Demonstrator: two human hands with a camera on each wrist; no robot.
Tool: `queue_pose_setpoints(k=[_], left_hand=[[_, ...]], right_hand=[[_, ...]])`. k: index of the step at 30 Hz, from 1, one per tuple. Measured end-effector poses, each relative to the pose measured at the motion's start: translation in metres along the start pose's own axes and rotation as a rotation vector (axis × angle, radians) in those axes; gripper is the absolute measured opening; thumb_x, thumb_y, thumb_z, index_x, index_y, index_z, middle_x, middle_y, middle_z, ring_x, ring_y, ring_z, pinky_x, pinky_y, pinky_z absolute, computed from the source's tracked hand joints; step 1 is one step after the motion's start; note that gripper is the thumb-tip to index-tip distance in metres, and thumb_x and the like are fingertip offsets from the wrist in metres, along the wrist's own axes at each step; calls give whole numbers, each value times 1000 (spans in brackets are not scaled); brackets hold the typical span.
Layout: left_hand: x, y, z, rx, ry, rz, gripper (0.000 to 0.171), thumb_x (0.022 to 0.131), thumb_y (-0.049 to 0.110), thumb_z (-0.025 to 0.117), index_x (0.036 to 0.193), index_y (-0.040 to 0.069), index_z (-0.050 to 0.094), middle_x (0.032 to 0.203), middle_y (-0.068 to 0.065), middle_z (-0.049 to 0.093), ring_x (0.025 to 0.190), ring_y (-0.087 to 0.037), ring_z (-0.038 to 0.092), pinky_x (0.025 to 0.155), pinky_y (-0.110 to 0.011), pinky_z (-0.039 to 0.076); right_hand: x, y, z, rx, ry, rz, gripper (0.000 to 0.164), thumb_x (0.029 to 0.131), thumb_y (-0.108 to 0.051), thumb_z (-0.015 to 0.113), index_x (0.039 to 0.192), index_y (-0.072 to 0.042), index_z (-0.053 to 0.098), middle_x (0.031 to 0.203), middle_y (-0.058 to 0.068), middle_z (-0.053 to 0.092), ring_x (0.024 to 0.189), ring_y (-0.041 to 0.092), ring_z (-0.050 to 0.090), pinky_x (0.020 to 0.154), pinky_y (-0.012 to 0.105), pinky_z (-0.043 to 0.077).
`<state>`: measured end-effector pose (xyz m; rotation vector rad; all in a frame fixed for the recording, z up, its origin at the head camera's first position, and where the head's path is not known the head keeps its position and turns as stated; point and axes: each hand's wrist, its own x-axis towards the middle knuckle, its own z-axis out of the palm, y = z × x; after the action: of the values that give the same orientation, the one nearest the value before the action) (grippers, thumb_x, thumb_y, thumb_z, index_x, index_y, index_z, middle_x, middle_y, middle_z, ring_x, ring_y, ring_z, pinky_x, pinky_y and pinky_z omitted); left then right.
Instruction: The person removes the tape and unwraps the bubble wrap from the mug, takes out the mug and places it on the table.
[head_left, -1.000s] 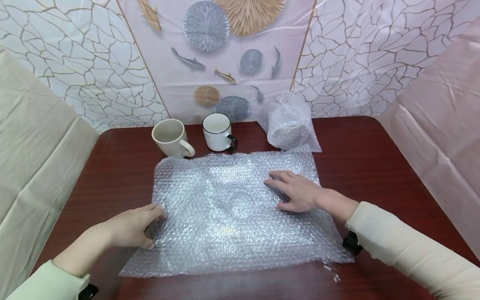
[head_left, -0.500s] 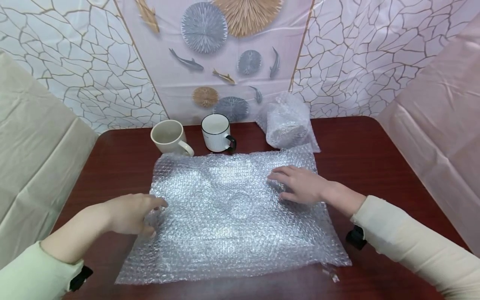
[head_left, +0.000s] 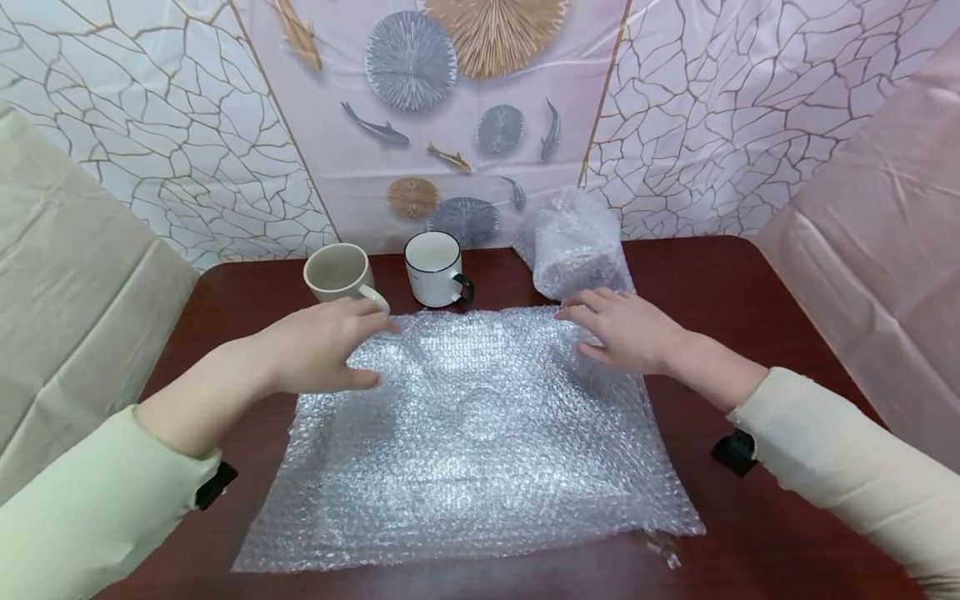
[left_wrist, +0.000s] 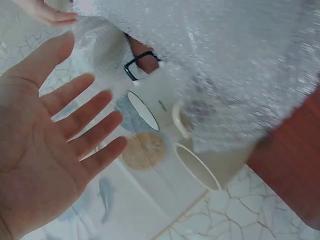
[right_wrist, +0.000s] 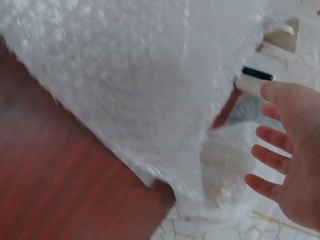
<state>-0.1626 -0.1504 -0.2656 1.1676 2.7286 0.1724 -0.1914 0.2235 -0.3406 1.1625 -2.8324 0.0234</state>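
Observation:
A sheet of bubble wrap [head_left: 465,450] lies spread flat on the dark red-brown table. Above its far left part is my left hand [head_left: 322,346], near the beige mug [head_left: 337,271], with nothing in it. The left wrist view shows that hand's palm bare and its fingers spread. My right hand [head_left: 622,333] hovers over the sheet's far right corner, just in front of a bubble-wrapped bundle [head_left: 573,258]. Seen from the right wrist, its fingers are extended and hold nothing. A white mug [head_left: 433,271] with a black rim and handle stands between the beige mug and the bundle.
The table [head_left: 750,333] shows on both sides of the sheet. A small clear scrap [head_left: 663,550] lies by the sheet's near right edge. A patterned cloth backdrop [head_left: 412,150] rises behind the mugs, with plain cloth walls at either side.
My left hand has lifted from the sheet's left edge and moved forward and right, towards the beige mug. My right hand has risen and moved forward, towards the wrapped bundle.

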Motion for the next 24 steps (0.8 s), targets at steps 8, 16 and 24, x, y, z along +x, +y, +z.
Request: queue_pose_setpoints(k=[8, 16, 24], left_hand=[[51, 4, 1, -14, 114, 49, 48, 79, 31, 69, 119, 10, 55, 118, -7, 53, 104, -25, 52, 90, -41, 44], [97, 7, 9, -132, 131, -40, 51, 82, 37, 65, 125, 14, 51, 130, -2, 46, 120, -20, 44, 97, -37, 40], [138, 11, 24, -250, 216, -87, 53, 84, 39, 63, 129, 15, 48, 135, -3, 43, 126, -20, 39, 103, -34, 35]], right_hand=[[3, 21, -25, -53, 54, 80, 39, 88, -30, 59, 122, -11, 56, 121, 11, 53, 109, 32, 50, 78, 47, 47], [4, 46, -37, -2, 16, 233, 42, 92, -26, 54, 128, -6, 50, 127, 18, 47, 114, 39, 44, 91, 55, 39], [4, 68, -32, 134, -15, 422, 47, 96, -29, 46, 134, -3, 41, 132, 27, 38, 120, 46, 38, 97, 59, 32]])
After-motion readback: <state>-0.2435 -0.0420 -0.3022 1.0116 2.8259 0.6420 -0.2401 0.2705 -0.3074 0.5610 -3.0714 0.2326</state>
